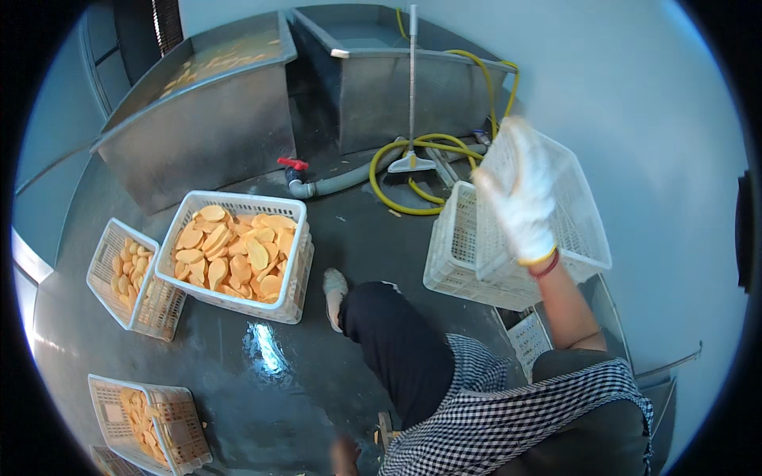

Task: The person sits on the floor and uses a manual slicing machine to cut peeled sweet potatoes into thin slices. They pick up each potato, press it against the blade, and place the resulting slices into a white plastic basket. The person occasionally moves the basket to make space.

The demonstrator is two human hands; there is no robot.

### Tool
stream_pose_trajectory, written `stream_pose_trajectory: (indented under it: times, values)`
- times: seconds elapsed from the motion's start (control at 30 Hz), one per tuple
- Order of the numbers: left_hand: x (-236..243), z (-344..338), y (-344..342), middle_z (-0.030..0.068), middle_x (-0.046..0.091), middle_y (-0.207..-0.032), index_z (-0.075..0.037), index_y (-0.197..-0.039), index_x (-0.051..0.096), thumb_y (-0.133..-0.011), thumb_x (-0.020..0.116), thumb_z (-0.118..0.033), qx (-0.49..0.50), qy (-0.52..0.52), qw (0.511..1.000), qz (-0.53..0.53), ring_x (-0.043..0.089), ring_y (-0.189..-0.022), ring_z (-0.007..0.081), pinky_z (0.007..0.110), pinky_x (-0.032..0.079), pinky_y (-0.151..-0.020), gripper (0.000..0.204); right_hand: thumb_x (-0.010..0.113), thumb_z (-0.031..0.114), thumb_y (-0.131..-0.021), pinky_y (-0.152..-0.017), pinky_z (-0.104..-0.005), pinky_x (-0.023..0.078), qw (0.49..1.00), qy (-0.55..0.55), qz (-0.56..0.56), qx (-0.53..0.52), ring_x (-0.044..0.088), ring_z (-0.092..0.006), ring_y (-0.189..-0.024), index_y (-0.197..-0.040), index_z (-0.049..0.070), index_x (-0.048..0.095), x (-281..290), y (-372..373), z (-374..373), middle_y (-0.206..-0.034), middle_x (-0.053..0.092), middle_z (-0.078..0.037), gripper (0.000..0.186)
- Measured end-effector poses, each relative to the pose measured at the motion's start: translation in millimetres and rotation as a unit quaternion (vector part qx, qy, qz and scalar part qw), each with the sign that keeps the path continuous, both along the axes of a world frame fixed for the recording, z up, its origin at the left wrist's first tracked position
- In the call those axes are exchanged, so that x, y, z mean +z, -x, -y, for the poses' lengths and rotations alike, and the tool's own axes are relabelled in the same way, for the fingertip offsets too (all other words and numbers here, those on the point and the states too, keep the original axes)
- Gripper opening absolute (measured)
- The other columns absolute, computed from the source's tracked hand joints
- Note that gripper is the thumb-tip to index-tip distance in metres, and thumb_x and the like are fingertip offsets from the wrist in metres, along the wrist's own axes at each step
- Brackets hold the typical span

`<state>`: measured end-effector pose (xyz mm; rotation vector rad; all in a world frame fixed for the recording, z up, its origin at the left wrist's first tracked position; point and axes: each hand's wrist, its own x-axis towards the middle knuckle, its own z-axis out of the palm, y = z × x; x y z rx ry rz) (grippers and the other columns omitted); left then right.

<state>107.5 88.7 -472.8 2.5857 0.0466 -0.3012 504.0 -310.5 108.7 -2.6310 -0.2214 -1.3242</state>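
At the far left, a small white crate (163,309) sits tilted in view on the dark wet floor (230,361), part filled with pale, rounded chunks (131,274). Below it, near the lower edge, a lower crate (182,428) holds thin orange-yellow slices. Behind these stands the left steel tank (198,127), with pale pieces in its water.

Next comes the big crate (295,282), white and lattice-walled, heaped close to its rim with orange slices (234,246); they are flat, mostly oval, with smooth faces. A red valve handle (293,163) and a grey pipe (341,182) lie beyond it. A shoe (335,293) rests to its right, below a checked apron (508,404).

Further right, a broom (412,161) leans upright before the right steel tank (381,99), with a yellow hose (381,194) coiled around its foot.

At the right, near the wall, are stacked white crates (452,274) with slotted walls. Above and partly over them is the upper crate (578,222), tilted, whitish and see-through, its wall hazy and its rim rounded at the corners. The right hand (525,198), in a white glove with a yellow cuff, is in front of it, thumb spread and fingertips blurred; whether it is clamped on the rim cannot be told. The left hand cannot be made out, so its state cannot be told.
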Motion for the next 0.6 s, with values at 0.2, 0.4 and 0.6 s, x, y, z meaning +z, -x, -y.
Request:
stream_pose_trajectory:
  times: [0.2,0.4,0.6]
  values:
    - [-11.5,-13.5,29.5,0.0119,0.062,-0.083,-0.007,-0.096,0.063,-0.083,0.064,-0.017,-0.050,-0.091,0.985,0.135,0.061,-0.073,0.0283,0.040,0.049,-0.061,0.017,0.068,0.052,-0.083,-0.100,-0.0392,0.043,0.722,-0.677,-0.018,-0.142,0.052,-0.0251,-0.118,-0.136,0.000,0.047,-46.1,93.2,363.5,-0.132,0.055,-0.015,0.077]
    - [39.9,-70.2,29.8,0.0069,0.058,-0.073,-0.011,-0.073,0.059,-0.078,0.058,-0.018,-0.084,-0.173,0.961,0.199,0.057,-0.070,0.0249,0.040,0.045,-0.062,0.009,0.070,0.035,-0.086,-0.094,-0.0356,0.044,0.633,-0.772,0.051,-0.025,0.053,-0.0192,-0.115,-0.132,0.010,0.053,-103.8,147.3,252.9,-0.129,0.058,-0.003,0.055]
    - [48.6,-34.1,51.8,0.0054,0.063,-0.083,-0.009,-0.089,0.064,-0.085,0.061,-0.016,0.165,0.292,0.937,0.099,0.059,-0.076,0.0207,0.034,0.049,-0.065,0.009,0.073,0.052,-0.080,-0.069,-0.0297,0.047,0.374,-0.927,0.000,0.016,0.052,-0.0175,-0.088,-0.123,0.012,0.053,-150.2,154.2,240.6,-0.108,0.057,-0.005,0.062]
